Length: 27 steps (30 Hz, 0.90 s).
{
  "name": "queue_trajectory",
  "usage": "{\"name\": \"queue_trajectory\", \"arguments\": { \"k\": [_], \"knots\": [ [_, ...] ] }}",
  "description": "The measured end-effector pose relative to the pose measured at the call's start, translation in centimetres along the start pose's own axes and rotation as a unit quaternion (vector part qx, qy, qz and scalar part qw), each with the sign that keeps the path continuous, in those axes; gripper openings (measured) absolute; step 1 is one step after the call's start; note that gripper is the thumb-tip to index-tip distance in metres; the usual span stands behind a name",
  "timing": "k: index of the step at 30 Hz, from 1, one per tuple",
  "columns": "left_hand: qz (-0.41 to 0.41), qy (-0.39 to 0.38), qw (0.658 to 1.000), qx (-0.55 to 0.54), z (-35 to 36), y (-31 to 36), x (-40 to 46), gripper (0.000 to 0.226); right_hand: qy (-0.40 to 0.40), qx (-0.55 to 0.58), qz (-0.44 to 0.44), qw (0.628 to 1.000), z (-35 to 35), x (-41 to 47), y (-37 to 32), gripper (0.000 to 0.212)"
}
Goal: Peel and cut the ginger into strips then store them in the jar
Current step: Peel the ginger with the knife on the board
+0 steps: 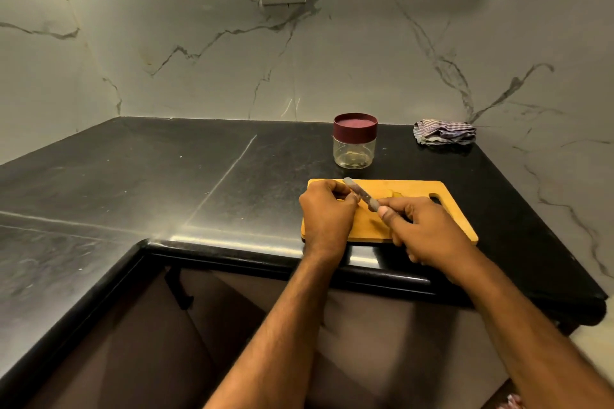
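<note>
Head view: left hand pinches ginger on the board; right hand grips the knife. Cutting seems underway. Next, steady slices; the jar is lidded.

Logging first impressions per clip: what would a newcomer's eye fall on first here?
Two hands meet over the wooden cutting board at the counter's front edge: the right hand grips a knife, the left hand pinches something small and mostly hidden. Behind the board stands a clear jar, its maroon lid on.
</note>
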<state>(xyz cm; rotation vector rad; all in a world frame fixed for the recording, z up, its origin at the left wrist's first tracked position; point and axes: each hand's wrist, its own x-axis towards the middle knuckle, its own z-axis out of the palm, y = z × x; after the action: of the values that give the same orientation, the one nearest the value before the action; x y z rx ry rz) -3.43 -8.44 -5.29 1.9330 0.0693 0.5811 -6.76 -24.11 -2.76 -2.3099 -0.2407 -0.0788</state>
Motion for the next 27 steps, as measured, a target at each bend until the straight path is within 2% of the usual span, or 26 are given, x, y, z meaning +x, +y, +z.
{"name": "queue_trajectory", "arguments": {
  "k": [3, 7, 15, 20, 27],
  "knots": [
    [0.001, 0.008, 1.000, -0.002, -2.4, -1.1, 0.7, 0.005, -0.011, 0.013, -0.015, 1.000, 1.5, 0.5, -1.1, 0.024],
    [-0.005, 0.000, 1.000, 0.007, -4.5, -1.9, 1.2, 0.004, 0.018, -0.054, -0.052, 0.997, 3.7, 0.7, -2.8, 0.030],
    [-0.010, 0.001, 1.000, 0.020, -5.2, -2.4, 1.8, 0.004, 0.055, -0.075, -0.064, 0.994, 4.9, 0.9, -3.6, 0.034],
    [-0.008, 0.001, 1.000, 0.029, -5.1, -2.4, 1.7, 0.010, 0.083, -0.076, -0.051, 0.992, 5.1, 0.9, -3.9, 0.036],
    [-0.007, -0.020, 0.999, 0.030, -4.6, -2.4, 2.0, 0.010, 0.054, -0.055, -0.011, 0.997, 4.5, 0.6, -3.4, 0.035]
  ]
}}
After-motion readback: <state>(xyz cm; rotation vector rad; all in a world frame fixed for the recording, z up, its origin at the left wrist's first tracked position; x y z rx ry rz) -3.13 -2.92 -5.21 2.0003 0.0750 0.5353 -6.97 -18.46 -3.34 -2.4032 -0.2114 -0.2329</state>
